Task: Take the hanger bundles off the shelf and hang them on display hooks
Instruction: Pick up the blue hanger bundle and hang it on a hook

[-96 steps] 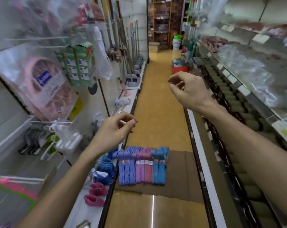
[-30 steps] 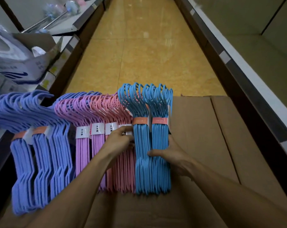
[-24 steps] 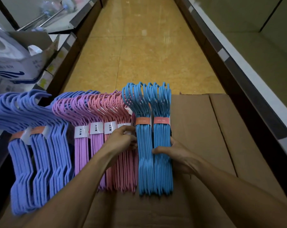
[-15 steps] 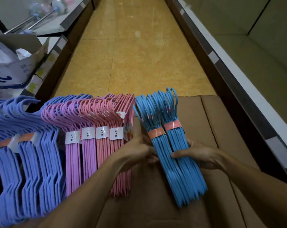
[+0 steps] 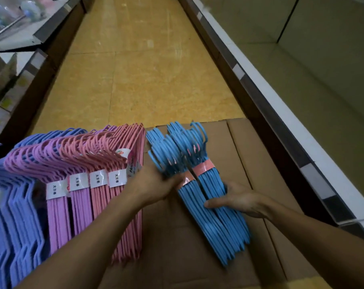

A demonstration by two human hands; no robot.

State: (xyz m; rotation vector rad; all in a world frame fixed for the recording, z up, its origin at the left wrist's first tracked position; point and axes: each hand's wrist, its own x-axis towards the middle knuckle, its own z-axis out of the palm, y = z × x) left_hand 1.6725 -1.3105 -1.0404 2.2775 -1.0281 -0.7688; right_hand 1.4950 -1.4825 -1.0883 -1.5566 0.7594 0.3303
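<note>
1. Blue hanger bundles lie tilted on flattened cardboard, beside the pink bundles.
2. Left hand and right hand clasp them from both sides.
3. Likely light, stiff, slippery plastic; best gripped near the paper bands.

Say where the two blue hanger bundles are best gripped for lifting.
Grip the blue hanger bundles around their straight stems just below the orange bands, coming from both sides: there they are strapped tight and narrow, whereas the hooks fan out loose.
</note>
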